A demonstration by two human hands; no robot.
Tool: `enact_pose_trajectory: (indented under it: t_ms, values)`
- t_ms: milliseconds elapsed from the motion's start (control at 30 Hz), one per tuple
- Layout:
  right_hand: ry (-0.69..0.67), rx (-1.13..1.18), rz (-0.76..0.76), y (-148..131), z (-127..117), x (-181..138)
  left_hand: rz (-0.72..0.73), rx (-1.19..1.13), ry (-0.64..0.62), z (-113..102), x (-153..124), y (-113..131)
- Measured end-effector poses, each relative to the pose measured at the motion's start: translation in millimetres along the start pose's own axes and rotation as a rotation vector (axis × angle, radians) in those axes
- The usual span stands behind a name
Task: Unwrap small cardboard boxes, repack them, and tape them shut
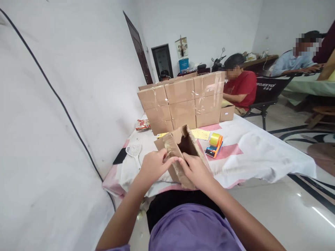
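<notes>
One carton (174,144), its mouth open and rim ragged, is held over a cloth-covered desk (261,150), the left hand (154,161) and right hand (195,169) each in a narrow grip on its wall, close together. Work on it looks unfinished: the opening gapes toward the right hand, and no closed flap covers it; the base is out of sight. Beyond the carton rises a stack (180,101) with shiny tape across its faces, seemingly complete and blocking much of the view. To the carton's right, well within reach, stands a tape dispenser (215,144); just behind it lies a yellow strip (201,134), partly hidden. A white paddle (134,150) lies left of the carton, a packet (142,124) farther back. Farther right sits a person in red (242,89).
</notes>
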State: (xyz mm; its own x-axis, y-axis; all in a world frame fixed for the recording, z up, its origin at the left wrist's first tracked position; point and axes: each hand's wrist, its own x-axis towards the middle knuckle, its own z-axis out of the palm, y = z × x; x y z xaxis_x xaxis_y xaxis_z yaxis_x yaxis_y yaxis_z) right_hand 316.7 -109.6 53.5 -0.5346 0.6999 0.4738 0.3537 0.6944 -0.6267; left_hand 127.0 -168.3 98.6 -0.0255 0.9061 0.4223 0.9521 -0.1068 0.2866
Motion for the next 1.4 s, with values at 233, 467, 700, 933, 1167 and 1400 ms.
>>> enact_pose_trajectory:
  t_ms: [233, 467, 700, 933, 1167, 1400]
  values:
    - [0.100, 0.169, 0.042, 8.3, -8.8, 3.3, 0.153, 0.138, 0.088, 23.7, 6.2, 20.1]
    - [0.133, 0.186, 0.092, 15.4, -3.6, 10.7, -0.069, 0.078, 0.100, 51.8, 8.4, 32.1]
    - [0.491, 0.189, 0.387, 90.0, -29.4, -8.6, -0.415, 0.039, 0.565, 10.5, -6.9, -43.3]
    - [0.464, 0.469, 0.256, 77.0, -35.0, -18.9, -0.260, -0.390, 0.233, 36.2, -10.7, -24.6]
    - [0.496, 0.551, 0.224, 50.7, -22.3, -8.7, -0.018, -0.616, 0.197, 47.4, 3.4, 32.9]
    - [0.539, 0.483, 0.159, 28.7, -15.3, -6.6, 0.046, -0.412, -0.020, 51.0, 18.3, 56.8]
